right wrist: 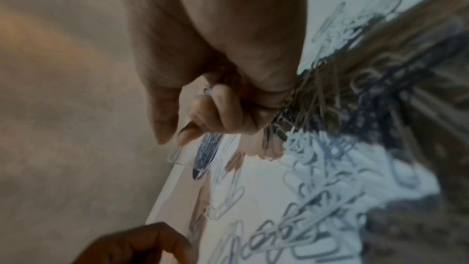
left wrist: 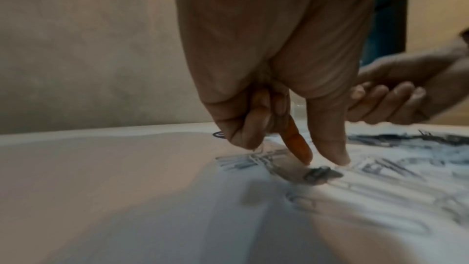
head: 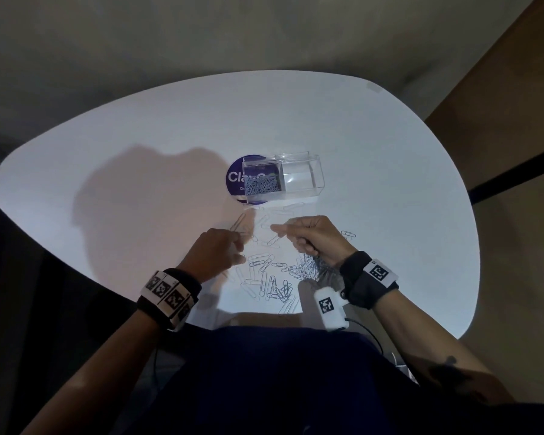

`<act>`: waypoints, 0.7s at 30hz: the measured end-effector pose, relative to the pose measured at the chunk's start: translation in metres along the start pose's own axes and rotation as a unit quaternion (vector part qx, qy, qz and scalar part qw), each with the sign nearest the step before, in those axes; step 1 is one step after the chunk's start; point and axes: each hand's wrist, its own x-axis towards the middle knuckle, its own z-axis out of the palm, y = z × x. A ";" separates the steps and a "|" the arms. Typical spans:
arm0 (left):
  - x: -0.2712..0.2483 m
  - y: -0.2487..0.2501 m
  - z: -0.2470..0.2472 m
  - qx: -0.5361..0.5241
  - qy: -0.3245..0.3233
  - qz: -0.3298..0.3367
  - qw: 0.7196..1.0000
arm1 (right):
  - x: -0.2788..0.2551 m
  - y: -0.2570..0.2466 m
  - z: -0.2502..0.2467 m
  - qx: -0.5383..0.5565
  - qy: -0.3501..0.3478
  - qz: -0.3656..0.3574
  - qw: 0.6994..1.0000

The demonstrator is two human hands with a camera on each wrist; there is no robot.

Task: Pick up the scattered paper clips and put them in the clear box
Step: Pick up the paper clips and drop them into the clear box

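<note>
The clear box [head: 299, 177] stands mid-table on a purple sticker; its left compartment holds a heap of paper clips [head: 262, 186], its right one is bare. Scattered paper clips [head: 272, 279] lie between the box and the near edge. My right hand [head: 275, 229] hovers over them, a bunch of clips [right wrist: 304, 95] gripped in its curled fingers and one clip [right wrist: 175, 154] pinched between thumb and forefinger. My left hand [left wrist: 325, 163] points thumb and forefinger down at a clip on the table [left wrist: 319, 174], tips slightly apart, the other fingers curled in.
The white table [head: 139, 136] is rounded, its near edge just behind the clips. A round purple sticker [head: 234, 177] lies under the box's left end. A wooden panel [head: 500, 89] rises at the right. Both wrists wear bands with markers.
</note>
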 end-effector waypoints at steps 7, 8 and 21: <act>-0.002 -0.003 0.012 0.044 0.005 0.039 0.998 | -0.015 0.010 0.003 -0.135 -0.081 -0.043 0.987; -0.001 -0.003 0.013 0.053 -0.001 0.038 0.998 | -0.017 0.011 0.002 -0.166 -0.088 -0.045 0.981; -0.003 0.020 0.001 -0.499 -0.124 -0.014 0.857 | -0.023 0.033 0.007 -0.539 -0.131 -0.191 0.810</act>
